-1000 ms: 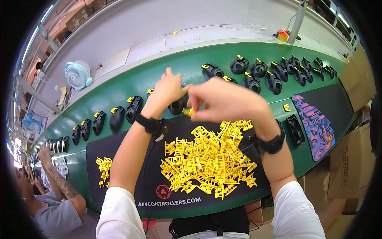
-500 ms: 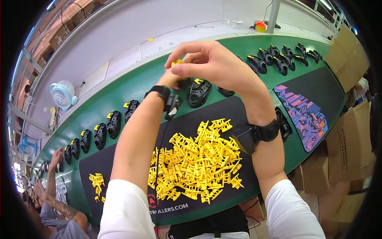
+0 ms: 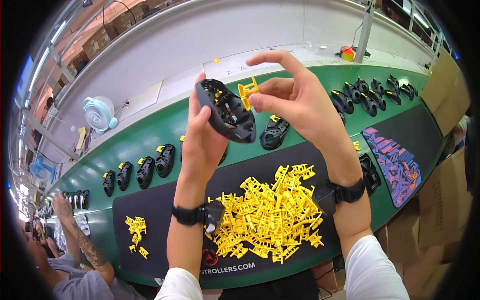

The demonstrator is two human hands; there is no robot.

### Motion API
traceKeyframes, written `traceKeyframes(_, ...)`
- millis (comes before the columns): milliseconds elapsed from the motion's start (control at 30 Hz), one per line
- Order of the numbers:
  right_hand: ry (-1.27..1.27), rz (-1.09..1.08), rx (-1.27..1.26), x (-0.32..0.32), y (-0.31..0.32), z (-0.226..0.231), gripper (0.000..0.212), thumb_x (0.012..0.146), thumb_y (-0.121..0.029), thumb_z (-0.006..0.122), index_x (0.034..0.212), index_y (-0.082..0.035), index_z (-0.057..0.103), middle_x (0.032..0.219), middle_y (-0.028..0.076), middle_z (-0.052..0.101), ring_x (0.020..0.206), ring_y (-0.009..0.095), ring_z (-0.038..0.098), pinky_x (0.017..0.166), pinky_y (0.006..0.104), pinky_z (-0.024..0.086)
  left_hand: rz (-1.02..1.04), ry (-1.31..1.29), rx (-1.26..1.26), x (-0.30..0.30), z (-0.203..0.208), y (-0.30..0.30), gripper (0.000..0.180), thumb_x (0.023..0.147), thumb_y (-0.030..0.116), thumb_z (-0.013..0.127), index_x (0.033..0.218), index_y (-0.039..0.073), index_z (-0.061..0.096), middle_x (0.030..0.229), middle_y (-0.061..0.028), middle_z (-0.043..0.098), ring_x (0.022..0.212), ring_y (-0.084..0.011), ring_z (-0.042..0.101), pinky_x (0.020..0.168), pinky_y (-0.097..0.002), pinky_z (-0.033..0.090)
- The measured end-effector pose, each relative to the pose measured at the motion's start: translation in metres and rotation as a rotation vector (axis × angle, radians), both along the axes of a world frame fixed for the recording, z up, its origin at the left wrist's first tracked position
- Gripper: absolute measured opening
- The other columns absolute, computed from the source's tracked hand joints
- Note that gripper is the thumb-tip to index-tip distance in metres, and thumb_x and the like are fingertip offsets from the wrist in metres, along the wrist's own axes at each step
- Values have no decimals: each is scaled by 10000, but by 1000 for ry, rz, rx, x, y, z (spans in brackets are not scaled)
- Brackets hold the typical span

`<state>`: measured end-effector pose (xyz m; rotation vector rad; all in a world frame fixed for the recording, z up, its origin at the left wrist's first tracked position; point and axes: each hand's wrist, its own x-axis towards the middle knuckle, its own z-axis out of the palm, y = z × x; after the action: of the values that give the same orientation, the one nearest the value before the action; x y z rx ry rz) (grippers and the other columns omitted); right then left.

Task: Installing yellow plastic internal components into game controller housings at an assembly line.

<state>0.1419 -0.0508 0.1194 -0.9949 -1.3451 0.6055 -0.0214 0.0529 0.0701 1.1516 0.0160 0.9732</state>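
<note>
My left hand [image 3: 198, 137] is closed on a black computer mouse shell [image 3: 227, 112], raised above the bench. The shell is tilted with its hollow inside showing, and a little yellow is visible in it. Between thumb and fingers, my right hand [image 3: 295, 97] pinches a small yellow plastic frame piece [image 3: 247, 93] just right of the shell, apart from it. Below my hands, a heap of similar yellow pieces [image 3: 270, 215] lies on a black desk mat [image 3: 165, 200]. A second mouse shell with a yellow tip [image 3: 274, 133] rests on the bench behind the mat.
Rows of black shells stand at left [image 3: 145, 172] and far right [image 3: 367, 102] on the green bench [image 3: 95, 180]. A few yellow pieces [image 3: 136, 227] lie on the mat's left. There is a patterned mat [image 3: 392, 165], a fan [image 3: 97, 115] and a co-worker's arm [image 3: 82, 240].
My hands, crossed close together before, are now apart. The left has brought up a mouse shell, turned inside toward the right hand. The right has moved right, still pinching a yellow piece.
</note>
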Motion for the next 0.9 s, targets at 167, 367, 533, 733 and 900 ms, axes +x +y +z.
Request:
traceKeyframes(167,-41,-64,62,-10,4,-3,222,876,-33,730,1089,-36,666,878,110,744,785,92,679,693,229,528,-129,-51,141,-16,11,0,858,898,155,619,1597,52,132,1390,-158,486,1311,-263,516,1114,-458,413)
traceKeyframes(367,-307,-437,191,-30,2,-2,112,831,-20,744,937,-43,715,800,21,736,714,65,665,554,213,456,-2,-89,354,-18,11,-9,904,851,4,650,1594,91,141,1331,-135,543,1266,-237,535,1093,-420,430)
traceKeyframes(533,-296,-518,274,-37,6,-6,99,820,-27,759,907,-59,725,791,21,729,695,84,671,524,222,449,9,-87,350,-17,11,-11,913,850,-41,648,1593,110,138,1381,-126,502,1289,-220,507,1099,-420,421)
traceKeyframes(733,-340,-547,446,-36,13,-10,114,796,1,762,890,-56,730,812,45,711,659,133,661,531,231,464,6,-39,419,-15,8,-10,926,854,-33,666,1596,127,137,1427,-104,453,1317,-209,471,1108,-412,410)
traceKeyframes(900,-292,-529,432,-34,16,-13,129,783,14,770,880,-59,726,804,42,696,643,142,650,524,256,472,29,-12,480,-15,6,-9,946,846,-46,652,1605,127,114,1448,-99,427,1332,-204,456,1106,-404,408)
